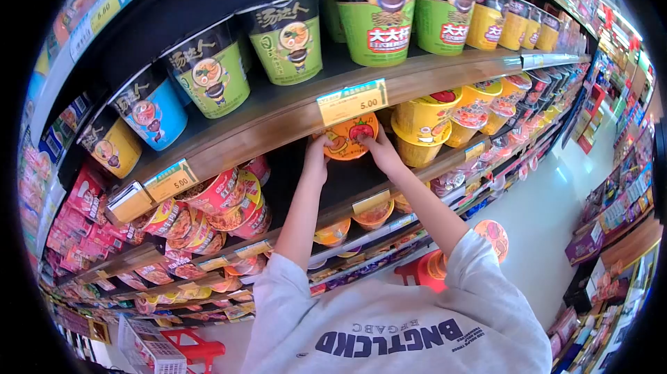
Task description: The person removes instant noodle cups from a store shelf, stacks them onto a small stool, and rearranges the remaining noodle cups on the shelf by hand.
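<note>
An orange-lidded noodle cup [349,139] is held between my two hands, just below the 5.00 price tag [353,101] on the shelf edge. My left hand [317,149] grips its left side, and my right hand [380,146] grips its right side with the thumb over the lid. Both arms reach into the second shelf [340,183]. Right of the cup stand stacked yellow cups [421,127]. To the left, red and yellow noodle bowls [236,200] are piled on the same shelf.
The upper shelf holds green cups [379,23], a blue cup [151,108] and yellow cups [486,19]. More bowls fill the lower shelves. Red stools [432,270] and a white basket [147,346] are on the floor. Another rack [611,221] stands across the aisle.
</note>
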### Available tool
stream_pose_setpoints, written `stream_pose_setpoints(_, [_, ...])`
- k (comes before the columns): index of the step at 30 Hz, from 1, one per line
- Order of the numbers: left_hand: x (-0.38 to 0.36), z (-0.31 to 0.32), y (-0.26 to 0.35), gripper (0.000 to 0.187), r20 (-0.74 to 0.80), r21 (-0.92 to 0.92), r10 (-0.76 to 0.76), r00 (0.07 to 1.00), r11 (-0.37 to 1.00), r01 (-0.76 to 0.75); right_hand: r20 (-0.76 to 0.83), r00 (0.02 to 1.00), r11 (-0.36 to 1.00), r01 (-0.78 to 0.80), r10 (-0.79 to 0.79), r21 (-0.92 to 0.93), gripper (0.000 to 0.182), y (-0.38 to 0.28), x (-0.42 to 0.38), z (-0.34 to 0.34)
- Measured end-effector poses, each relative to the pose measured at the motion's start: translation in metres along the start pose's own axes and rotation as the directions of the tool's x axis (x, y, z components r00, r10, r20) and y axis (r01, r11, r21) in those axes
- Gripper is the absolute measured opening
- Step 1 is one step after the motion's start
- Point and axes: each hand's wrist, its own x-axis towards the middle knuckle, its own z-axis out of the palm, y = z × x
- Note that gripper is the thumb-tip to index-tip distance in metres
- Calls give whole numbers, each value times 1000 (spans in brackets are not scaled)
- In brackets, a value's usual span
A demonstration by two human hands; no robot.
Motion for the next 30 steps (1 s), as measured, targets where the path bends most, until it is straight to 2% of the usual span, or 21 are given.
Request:
stream_pose_setpoints(1, [-19,7,7,46,-39,10,-4,999,1000,4,-2,1000,1000,8,-8,6,55,-3,-9,-1])
stream_pose_setpoints(3, [-52,22,17,47,-12,-2,-6,1000,1000,6,12,999,998,44,-44,34,56,-15,-31,-2])
stream_pose_setpoints(4, [-63,28,16,46,0,-22,78,997,997,-78,14,998,998,66,-66,5,57,-21,-42,-4])
stream_pose_setpoints(6, [-85,40,14,43,41,-10,218,975,976,-218,-2,996,994,84,-84,76,56,-34,-63,-7])
stream_pose_setpoints(7, [-97,49,15,43,34,-11,210,977,978,-210,-5,995,987,95,-95,126,56,-41,-73,-9])
stream_pose_setpoints(10, [-126,72,8,45,10,-102,259,966,961,-257,-17,992,986,129,-128,108,55,-69,-105,-19])
stream_pose_setpoints(13, [-156,94,-4,45,-24,-136,244,970,960,-245,-47,995,981,97,-91,167,55,-90,-135,-33])
stream_pose_setpoints(14, [-165,101,-9,45,-17,-124,263,965,957,-263,-74,992,976,113,-101,188,54,-91,-143,-37])
stream_pose_setpoints(17, [-192,125,-29,44,-13,-88,243,970,966,-243,-199,978,993,77,-58,90,49,-94,-173,-59])
stream_pose_setpoints(18, [-195,129,-41,44,15,-47,261,965,964,-260,-244,970,992,45,-15,119,47,-95,-182,-66])
stream_pose_setpoints(21, [-212,149,-73,44,110,-42,159,981,987,-155,-373,926,991,-12,61,133,43,-91,-207,-97])
stream_pose_setpoints(23, [-221,166,-93,44,152,-53,100,983,994,-92,-491,870,998,-60,36,-34,43,-93,-222,-117])
stream_pose_setpoints(25, [-229,186,-109,44,187,-45,72,980,997,-64,-551,833,998,-56,49,4,43,-91,-234,-140])
stream_pose_setpoints(27, [-235,205,-120,47,257,-11,25,966,1000,-23,-616,788,997,-59,18,-46,42,-102,-244,-163])
stream_pose_setpoints(28, [-235,214,-124,47,293,11,-11,956,1000,8,-658,752,987,-74,-39,-143,39,-103,-244,-175])
stream_pose_setpoints(29, [-234,223,-128,47,326,35,-46,944,999,36,-663,748,986,-81,-37,-147,39,-105,-250,-185])
stream_pose_setpoints(30, [-236,230,-132,48,368,43,-96,925,995,86,-673,740,996,-42,-18,-74,39,-109,-256,-196])
